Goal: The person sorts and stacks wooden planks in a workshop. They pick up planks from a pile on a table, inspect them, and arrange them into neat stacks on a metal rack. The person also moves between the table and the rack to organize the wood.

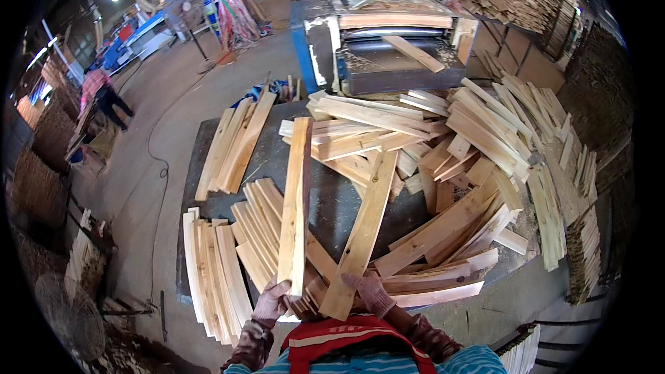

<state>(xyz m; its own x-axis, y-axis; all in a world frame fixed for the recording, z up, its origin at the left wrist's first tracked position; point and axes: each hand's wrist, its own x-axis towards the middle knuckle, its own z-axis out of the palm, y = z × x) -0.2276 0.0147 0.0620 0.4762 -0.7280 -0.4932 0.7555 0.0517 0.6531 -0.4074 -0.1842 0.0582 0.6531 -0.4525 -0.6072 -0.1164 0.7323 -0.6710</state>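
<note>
My left hand (271, 299), in a light glove, grips the lower end of a wooden board (296, 194) that stands up steeply over the table. Closed on the near end of a second, knotty wooden board (364, 228) is my right hand (370, 292), gloved too; this board slants away to the right, its far end by the heap. Loose board stacks (216, 270) lie left of my left hand, and more boards (260, 225) fan out behind it. To the right of my right hand, curved boards (443, 235) are piled up.
A dark worktable (332, 187) carries the boards. Beyond it stands a planer-like machine (398, 62) with a board (414, 53) on its bed. A large heap of boards (485, 125) covers the far right. A bent-over person (100, 93) is far left; a cable (152, 194) crosses the floor.
</note>
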